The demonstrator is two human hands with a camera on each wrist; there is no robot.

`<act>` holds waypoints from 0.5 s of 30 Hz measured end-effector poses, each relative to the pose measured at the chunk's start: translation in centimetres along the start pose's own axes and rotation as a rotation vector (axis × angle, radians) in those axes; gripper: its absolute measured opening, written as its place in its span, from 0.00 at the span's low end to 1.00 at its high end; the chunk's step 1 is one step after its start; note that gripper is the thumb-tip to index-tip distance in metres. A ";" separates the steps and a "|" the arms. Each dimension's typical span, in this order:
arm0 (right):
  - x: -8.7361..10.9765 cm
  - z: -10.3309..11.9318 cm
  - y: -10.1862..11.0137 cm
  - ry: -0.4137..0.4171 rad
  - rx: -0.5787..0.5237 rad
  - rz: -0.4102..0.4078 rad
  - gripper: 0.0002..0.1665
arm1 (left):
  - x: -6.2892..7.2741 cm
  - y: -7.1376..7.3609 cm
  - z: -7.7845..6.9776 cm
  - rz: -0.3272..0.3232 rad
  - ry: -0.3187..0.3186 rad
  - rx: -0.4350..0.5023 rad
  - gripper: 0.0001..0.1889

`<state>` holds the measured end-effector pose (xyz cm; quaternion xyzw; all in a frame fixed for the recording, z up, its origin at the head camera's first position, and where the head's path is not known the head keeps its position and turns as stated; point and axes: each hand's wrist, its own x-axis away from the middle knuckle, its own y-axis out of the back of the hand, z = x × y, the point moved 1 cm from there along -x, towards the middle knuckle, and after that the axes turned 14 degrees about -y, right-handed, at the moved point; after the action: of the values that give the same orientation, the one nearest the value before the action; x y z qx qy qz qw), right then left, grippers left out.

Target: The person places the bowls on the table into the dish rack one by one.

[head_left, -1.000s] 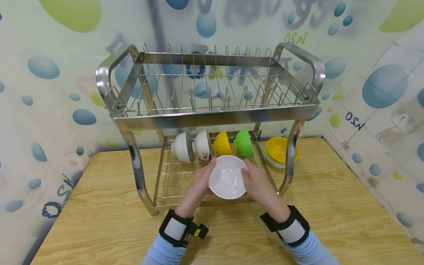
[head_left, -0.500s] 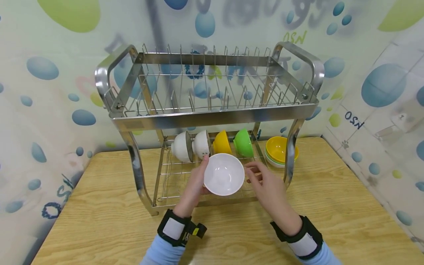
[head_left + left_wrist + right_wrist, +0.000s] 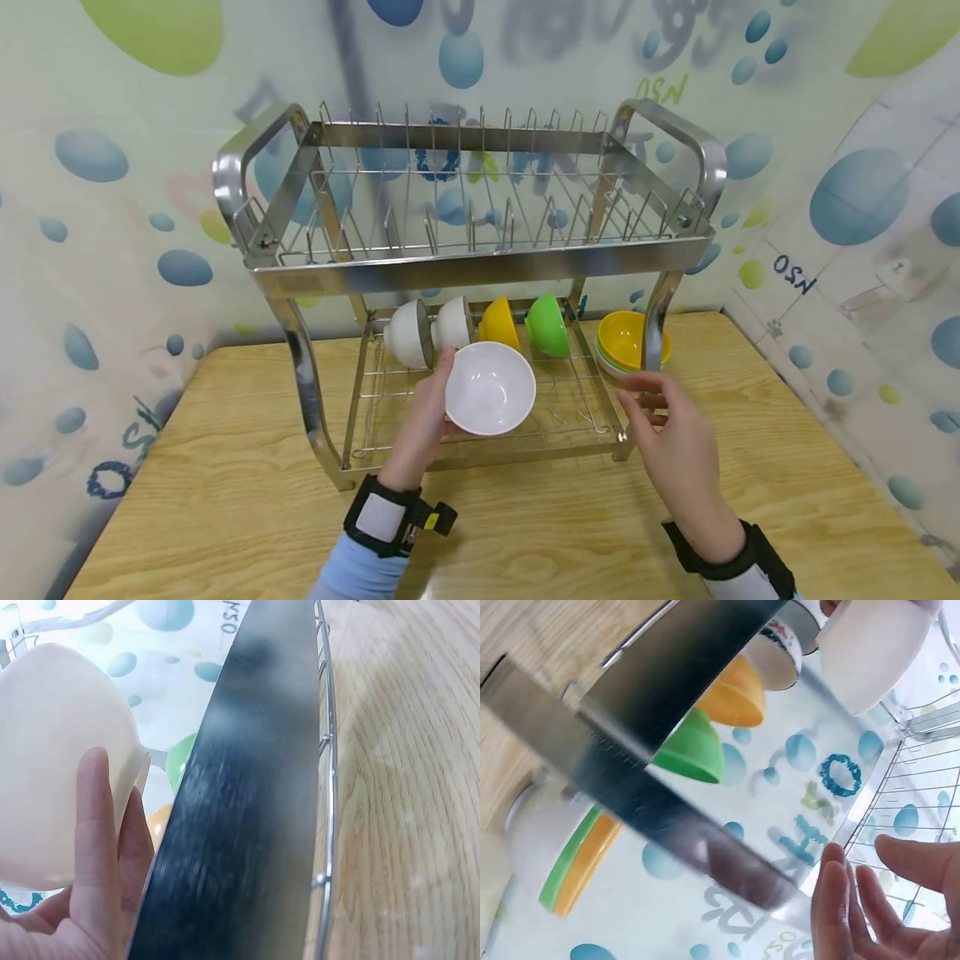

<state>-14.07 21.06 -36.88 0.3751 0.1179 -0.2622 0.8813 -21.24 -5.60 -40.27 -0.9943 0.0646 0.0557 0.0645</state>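
Note:
In the head view my left hand (image 3: 417, 421) grips a white bowl (image 3: 491, 389) by its left side, thumb at the rim. The bowl hangs before the rack's lower shelf, its inside turned towards me. Fingers (image 3: 94, 817) lie against the bowl's outside in the left wrist view. My right hand (image 3: 678, 446) holds nothing, fingers loosely bent, close to the rack's right front leg. Beyond that leg stands a stack of bowls (image 3: 619, 335), yellow on top, with green and white below.
A two-tier metal dish rack (image 3: 480, 265) stands on the wooden table (image 3: 247, 517) before a patterned wall. On its lower shelf two white bowls (image 3: 406, 335), a yellow bowl (image 3: 498, 322) and a green bowl (image 3: 547, 327) stand on edge in a row.
My right hand has let go of the white bowl and moved right, towards the stacked bowls. The left hand has shifted slightly left, carrying the bowl.

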 end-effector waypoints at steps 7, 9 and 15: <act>0.0 -1.5 0.6 -0.067 0.037 -0.055 0.25 | 0.0 0.3 -0.1 -0.024 0.005 0.012 0.38; 0.0 -1.8 0.5 -0.073 0.048 -0.064 0.30 | 0.0 0.4 -0.1 -0.029 0.005 0.013 0.38; -0.1 -2.5 -0.3 -0.100 0.027 0.006 0.33 | -0.1 0.5 -0.2 -0.029 -0.006 -0.009 0.38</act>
<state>-14.35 22.76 -38.79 0.3736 0.0689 -0.2797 0.8817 -21.35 -6.15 -40.18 -0.9952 0.0498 0.0579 0.0612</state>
